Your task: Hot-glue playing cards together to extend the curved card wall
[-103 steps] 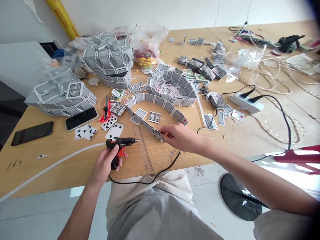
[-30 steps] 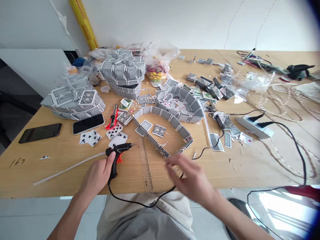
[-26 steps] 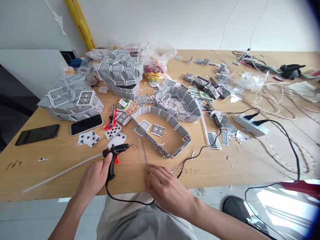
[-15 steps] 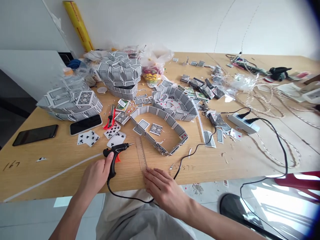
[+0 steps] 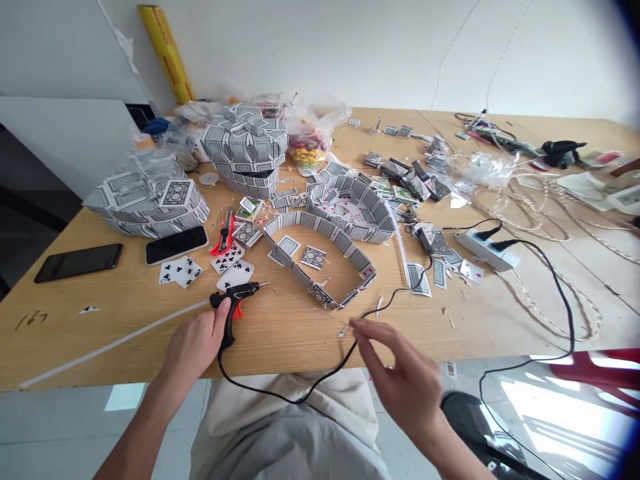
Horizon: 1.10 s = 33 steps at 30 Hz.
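My left hand [image 5: 195, 341] is wrapped round a black hot glue gun [image 5: 241, 291] with a red trigger. Its nozzle points right, and a long white glue stick [image 5: 115, 341] runs out of its back to the table's front edge. The fingertips of my right hand [image 5: 407, 373] pinch one end of a clear ruler [image 5: 325, 312], seen almost edge-on and hard to make out. Just beyond the ruler stands an open loop of folded playing cards [image 5: 345, 245], with a patterned card [image 5: 313, 257] lying inside it.
Loose cards [image 5: 235, 275], a red utility knife [image 5: 223, 235] and two phones [image 5: 177, 245] lie at left. Behind are card-built boxes [image 5: 245, 143] and a second card loop [image 5: 365, 200]. The gun's black cord [image 5: 300, 400] crosses the front edge; a power strip [image 5: 487, 250] stands right.
My right hand has lifted from the table and moved right, taking the ruler with it; the ruler has turned edge-on. My left hand keeps the glue gun in nearly the same place.
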Each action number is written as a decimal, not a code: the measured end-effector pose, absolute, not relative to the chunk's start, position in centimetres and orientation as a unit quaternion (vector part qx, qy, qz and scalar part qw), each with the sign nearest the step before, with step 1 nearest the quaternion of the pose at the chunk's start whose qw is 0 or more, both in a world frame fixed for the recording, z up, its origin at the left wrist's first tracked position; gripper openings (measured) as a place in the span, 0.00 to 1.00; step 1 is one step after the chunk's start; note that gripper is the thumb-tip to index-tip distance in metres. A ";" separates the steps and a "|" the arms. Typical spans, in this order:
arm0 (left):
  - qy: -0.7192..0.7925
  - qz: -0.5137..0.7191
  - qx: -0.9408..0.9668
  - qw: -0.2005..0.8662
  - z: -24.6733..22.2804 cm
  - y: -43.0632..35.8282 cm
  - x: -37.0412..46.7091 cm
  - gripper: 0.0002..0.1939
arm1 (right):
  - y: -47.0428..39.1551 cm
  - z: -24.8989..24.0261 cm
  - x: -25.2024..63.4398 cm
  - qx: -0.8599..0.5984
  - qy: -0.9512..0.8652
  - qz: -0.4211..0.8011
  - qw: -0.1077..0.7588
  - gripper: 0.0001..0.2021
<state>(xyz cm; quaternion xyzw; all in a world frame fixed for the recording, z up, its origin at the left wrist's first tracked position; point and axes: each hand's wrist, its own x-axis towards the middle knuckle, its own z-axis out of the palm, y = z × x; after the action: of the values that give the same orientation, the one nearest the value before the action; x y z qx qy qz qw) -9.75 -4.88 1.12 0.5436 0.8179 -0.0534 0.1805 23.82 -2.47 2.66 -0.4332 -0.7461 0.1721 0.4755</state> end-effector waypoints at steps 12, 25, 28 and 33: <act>0.828 -0.086 0.550 0.063 2.3 -3.5 -8.1 0.31 | 3.3 5.4 32.4 -0.563 -0.292 0.404 0.659 0.14; 0.712 -0.050 0.697 0.068 0.4 -0.8 -2.9 0.20 | 2.8 2.1 30.4 -0.525 -0.247 0.521 0.626 0.15; 0.706 -0.060 0.703 0.059 0.5 -0.6 -2.9 0.20 | 2.6 2.1 29.7 -0.517 -0.270 0.528 0.617 0.13; 0.694 -0.074 0.715 0.039 0.3 -0.5 -2.6 0.21 | 2.5 2.7 28.4 -0.493 -0.272 0.560 0.608 0.13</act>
<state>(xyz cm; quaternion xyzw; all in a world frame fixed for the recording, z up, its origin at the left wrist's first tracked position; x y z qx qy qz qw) -2.62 -0.47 0.34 0.7151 0.6940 -0.0740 0.0389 28.38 2.49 2.66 -0.4933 -0.2719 0.5596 0.6079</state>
